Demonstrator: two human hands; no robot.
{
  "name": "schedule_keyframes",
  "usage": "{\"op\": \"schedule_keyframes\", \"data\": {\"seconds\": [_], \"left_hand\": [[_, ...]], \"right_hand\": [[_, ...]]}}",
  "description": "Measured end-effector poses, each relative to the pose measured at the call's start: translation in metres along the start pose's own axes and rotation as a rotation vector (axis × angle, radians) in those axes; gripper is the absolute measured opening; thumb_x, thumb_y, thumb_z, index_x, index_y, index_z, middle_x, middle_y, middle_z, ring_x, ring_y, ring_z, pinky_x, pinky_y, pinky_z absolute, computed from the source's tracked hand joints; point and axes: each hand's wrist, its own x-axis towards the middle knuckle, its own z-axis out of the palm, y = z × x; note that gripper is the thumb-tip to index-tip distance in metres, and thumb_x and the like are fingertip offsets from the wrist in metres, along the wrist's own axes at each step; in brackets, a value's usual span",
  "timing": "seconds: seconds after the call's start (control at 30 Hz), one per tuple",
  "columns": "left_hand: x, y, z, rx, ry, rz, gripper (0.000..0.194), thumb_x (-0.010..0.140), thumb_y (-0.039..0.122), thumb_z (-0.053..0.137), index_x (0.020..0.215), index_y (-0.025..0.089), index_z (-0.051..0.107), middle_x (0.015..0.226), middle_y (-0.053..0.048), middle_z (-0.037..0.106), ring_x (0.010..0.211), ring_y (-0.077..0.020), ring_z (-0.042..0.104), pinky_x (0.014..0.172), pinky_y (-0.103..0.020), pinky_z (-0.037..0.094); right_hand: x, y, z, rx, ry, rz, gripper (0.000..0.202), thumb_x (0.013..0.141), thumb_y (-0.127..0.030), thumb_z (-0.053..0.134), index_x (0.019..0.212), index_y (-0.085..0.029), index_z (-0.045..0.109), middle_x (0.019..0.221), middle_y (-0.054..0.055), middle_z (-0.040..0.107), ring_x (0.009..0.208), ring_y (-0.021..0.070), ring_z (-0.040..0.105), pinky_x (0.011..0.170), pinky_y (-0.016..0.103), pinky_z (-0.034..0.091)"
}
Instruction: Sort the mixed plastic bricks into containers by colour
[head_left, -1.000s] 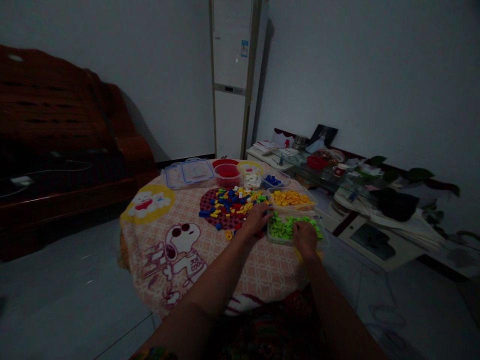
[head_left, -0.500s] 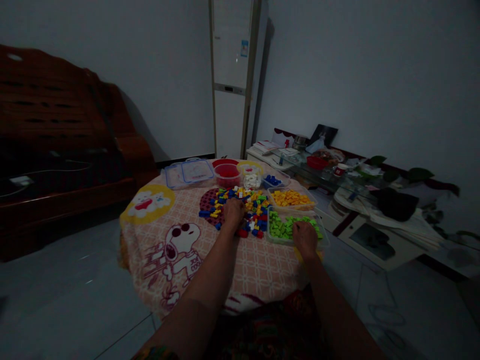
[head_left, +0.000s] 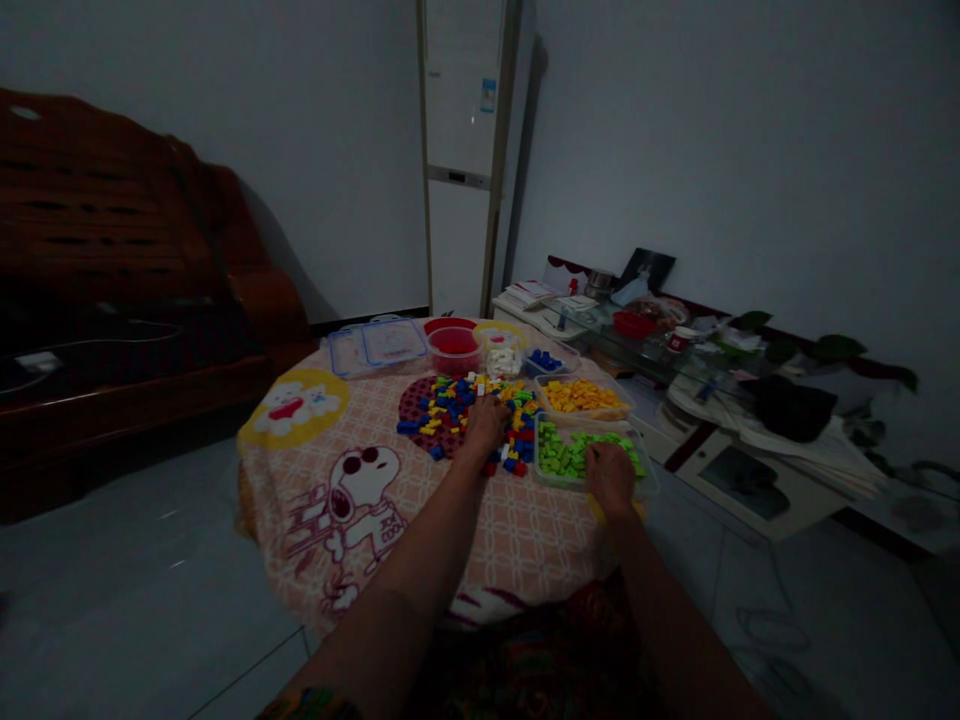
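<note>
A loose pile of mixed bricks (head_left: 442,405), blue, yellow, red, white and green, lies on the patterned tablecloth (head_left: 510,540). My left hand (head_left: 487,420) is over the right part of this pile, its fingers pointing down among the bricks; whether they grip one is hidden. At the near side of a clear box of green bricks (head_left: 562,452), my right hand (head_left: 609,475) is closed, with its fingertips over the green pieces. What it holds, if anything, is too small to make out. Behind that box stands a box of yellow bricks (head_left: 581,396).
Further back are a tub of white bricks (head_left: 503,362), a box of blue bricks (head_left: 545,362), a red bowl (head_left: 454,345) and clear lids with blue rims (head_left: 395,342). A cluttered glass-topped stand (head_left: 637,350) is at the right, a wooden bench (head_left: 112,240) at the left.
My left hand has moved a little to the right over the mixed pile, uncovering bricks on its left. My right hand has stayed at the green box.
</note>
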Motion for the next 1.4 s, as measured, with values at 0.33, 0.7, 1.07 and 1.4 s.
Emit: {"op": "schedule_keyframes", "data": {"seconds": [0.33, 0.7, 1.07, 1.4], "left_hand": [[0.002, -0.002, 0.004, -0.111, 0.035, -0.009, 0.014, 0.084, 0.020, 0.063, 0.093, 0.018, 0.074, 0.118, -0.011, 0.065, 0.114, -0.0264, 0.056, 0.100, -0.039, 0.045], [0.000, 0.004, 0.003, -0.364, 0.234, 0.110, 0.014, 0.082, 0.018, 0.067, 0.096, 0.016, 0.069, 0.109, -0.012, 0.069, 0.110, -0.0250, 0.060, 0.102, -0.042, 0.047], [-0.009, 0.040, 0.024, -0.472, 0.139, 0.433, 0.025, 0.087, 0.028, 0.067, 0.110, 0.018, 0.071, 0.133, -0.014, 0.063, 0.127, -0.0274, 0.055, 0.110, -0.048, 0.044], [-0.001, -0.025, -0.007, -0.162, 0.251, -0.084, 0.053, 0.084, 0.023, 0.063, 0.136, 0.018, 0.056, 0.147, -0.016, 0.051, 0.139, -0.0324, 0.044, 0.116, -0.049, 0.035]], "right_hand": [[0.000, 0.001, 0.001, 0.006, 0.029, -0.001, 0.027, 0.095, -0.020, 0.050, 0.082, -0.016, 0.073, 0.088, 0.009, 0.073, 0.081, 0.0168, 0.060, 0.074, 0.028, 0.032], [-0.001, -0.001, -0.001, -0.003, 0.018, 0.002, 0.028, 0.096, -0.020, 0.049, 0.081, -0.016, 0.073, 0.087, 0.009, 0.073, 0.081, 0.0164, 0.060, 0.073, 0.028, 0.032], [0.001, 0.000, 0.002, 0.019, 0.016, 0.005, 0.027, 0.094, -0.018, 0.049, 0.080, -0.017, 0.072, 0.087, 0.009, 0.073, 0.080, 0.0166, 0.059, 0.073, 0.028, 0.031], [0.001, 0.001, 0.001, 0.011, 0.006, -0.004, 0.029, 0.095, -0.019, 0.047, 0.081, -0.016, 0.073, 0.088, 0.009, 0.073, 0.080, 0.0167, 0.059, 0.073, 0.028, 0.032]]}}
